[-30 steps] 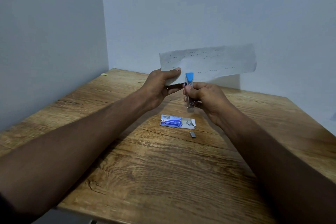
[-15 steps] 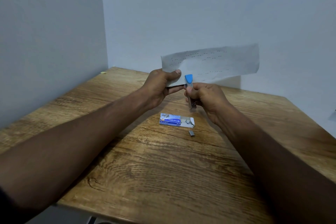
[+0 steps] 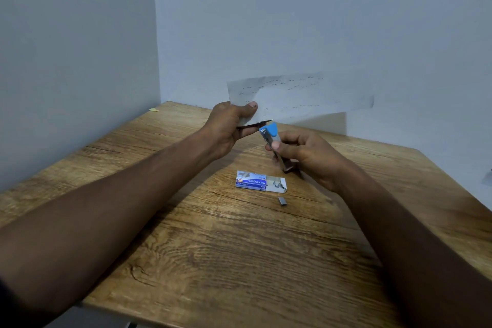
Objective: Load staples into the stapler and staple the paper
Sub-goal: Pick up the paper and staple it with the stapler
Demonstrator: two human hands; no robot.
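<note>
Blue-capped and metal, the stapler [image 3: 272,142] tilts in the right hand [image 3: 308,153], its long axis running from the blue end up near the paper [image 3: 300,97] down toward the desk [image 3: 213,247]. Right fingers wrap it. The left hand [image 3: 229,125] pinches the paper's lower corner, sheet stretching rightward. A staple box [image 3: 261,181] and a loose staple strip [image 3: 282,200] lie on the wood-grain desk, in a corner of pale walls.

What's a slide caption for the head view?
Left hand holds paper; right hand holds stapler just below its edge.
</note>
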